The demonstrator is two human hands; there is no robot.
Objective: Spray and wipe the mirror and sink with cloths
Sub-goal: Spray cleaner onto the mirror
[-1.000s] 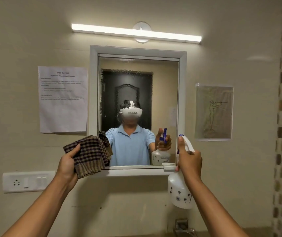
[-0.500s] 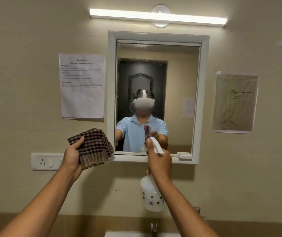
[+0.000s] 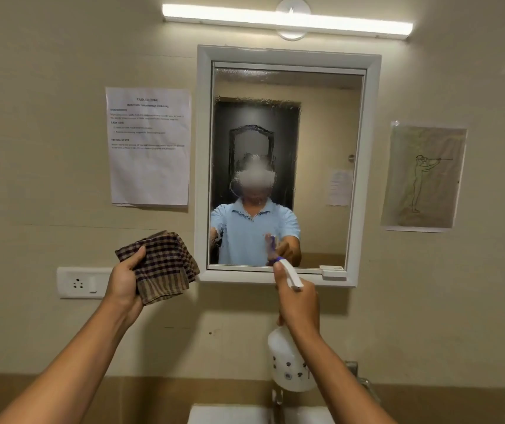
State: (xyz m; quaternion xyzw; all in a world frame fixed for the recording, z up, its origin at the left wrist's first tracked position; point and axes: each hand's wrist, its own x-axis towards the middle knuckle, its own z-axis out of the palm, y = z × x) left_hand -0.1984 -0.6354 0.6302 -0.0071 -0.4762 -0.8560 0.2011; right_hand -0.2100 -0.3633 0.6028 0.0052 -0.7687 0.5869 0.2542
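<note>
Two hands raised before a bathroom mirror, each gripping a cleaning tool.

Lower left, the left hand (image 3: 124, 281) clutches a checked cloth (image 3: 162, 264) beside the frame; lower centre, the right hand (image 3: 298, 304) grips an upright spray bottle (image 3: 291, 365), nozzle toward the droplet-misted mirror (image 3: 321, 133) directly above, so nearer; sink (image 3: 229, 416) below.

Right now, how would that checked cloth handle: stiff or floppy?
Probably floppy: the checked cloth hangs in loose folds below the left hand gripping it. Likely light, since a one-handed grip holds it up. It looks dry, though I can't confirm.
</note>
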